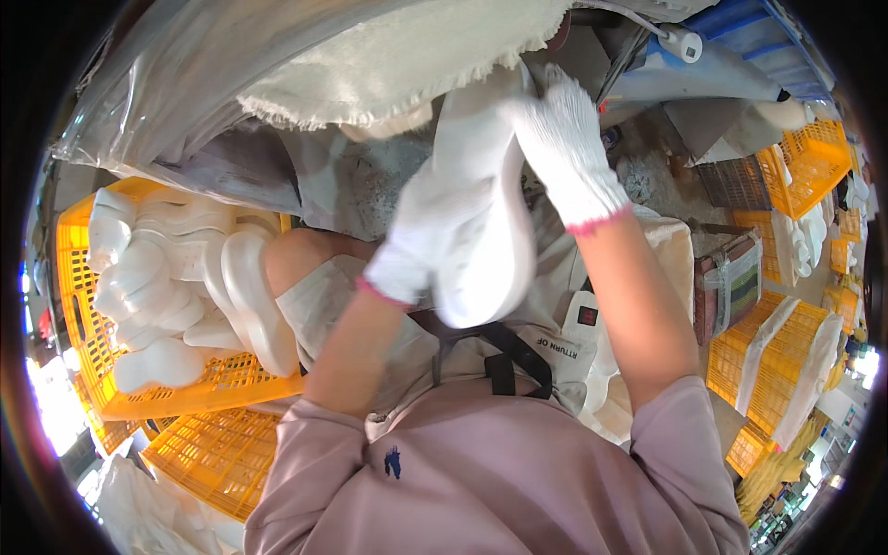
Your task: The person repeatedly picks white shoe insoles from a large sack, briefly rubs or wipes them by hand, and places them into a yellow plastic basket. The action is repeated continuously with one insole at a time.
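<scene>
In front of my lap hangs a long white shoe sole point(490, 268), tilted with its wide rounded end toward me. My left hand point(421, 227), in a white knit glove with a pink cuff, is closed around its left side. My right hand point(566, 148), gloved the same way, is beside the sole's upper right edge, near its far end. Blur smears its fingers, so their grip cannot be made out. Just beyond the hands drapes a white cloth with a frayed edge point(398, 65).
A yellow plastic crate point(166, 403) at my left holds several white soles point(250, 296). Another yellow crate point(217, 458) sits below it. More yellow crates point(768, 356) stand at the right. Clear plastic sheeting point(185, 83) hangs at the upper left. A white cable fitting point(683, 46) is at the top.
</scene>
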Demonstrator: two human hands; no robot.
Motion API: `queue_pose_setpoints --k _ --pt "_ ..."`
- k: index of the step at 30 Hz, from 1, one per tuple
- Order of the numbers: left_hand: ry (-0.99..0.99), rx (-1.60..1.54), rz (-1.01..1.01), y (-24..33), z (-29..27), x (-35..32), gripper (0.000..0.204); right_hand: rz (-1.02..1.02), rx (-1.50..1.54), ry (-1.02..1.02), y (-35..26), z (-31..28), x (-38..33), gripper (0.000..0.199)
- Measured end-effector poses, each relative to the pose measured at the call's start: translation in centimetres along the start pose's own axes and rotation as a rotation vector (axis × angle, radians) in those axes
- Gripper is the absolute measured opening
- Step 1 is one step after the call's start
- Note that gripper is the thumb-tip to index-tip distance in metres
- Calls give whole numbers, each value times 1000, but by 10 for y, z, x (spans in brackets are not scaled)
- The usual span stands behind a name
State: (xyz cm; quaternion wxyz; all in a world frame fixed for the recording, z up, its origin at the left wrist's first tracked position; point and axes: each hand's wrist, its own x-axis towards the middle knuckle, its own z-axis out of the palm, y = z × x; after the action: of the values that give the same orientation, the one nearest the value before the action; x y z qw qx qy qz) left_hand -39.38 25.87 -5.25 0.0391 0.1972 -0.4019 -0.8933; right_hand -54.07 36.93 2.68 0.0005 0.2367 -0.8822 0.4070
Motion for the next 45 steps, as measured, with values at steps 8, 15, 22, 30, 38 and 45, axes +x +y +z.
queue_pose_setpoints --k 8,15,22,30,38,45 --pt "375 -259 345 -33 90 92 41 255 490 12 3 -54 -68 55" --pt "202 359 152 -1 12 122 54 164 104 102 25 -18 -12 68" --pt "179 1042 148 33 -46 28 63 142 140 -21 65 16 29 46" --pt "100 537 120 -11 41 67 36 -186 -237 -202 -17 -44 -57 57" --pt "-77 -613 -102 -12 6 20 63 -508 -718 -587 -11 -24 -111 45" --pt "404 -175 318 -12 -44 77 54 -591 -450 -223 -38 35 -84 40"
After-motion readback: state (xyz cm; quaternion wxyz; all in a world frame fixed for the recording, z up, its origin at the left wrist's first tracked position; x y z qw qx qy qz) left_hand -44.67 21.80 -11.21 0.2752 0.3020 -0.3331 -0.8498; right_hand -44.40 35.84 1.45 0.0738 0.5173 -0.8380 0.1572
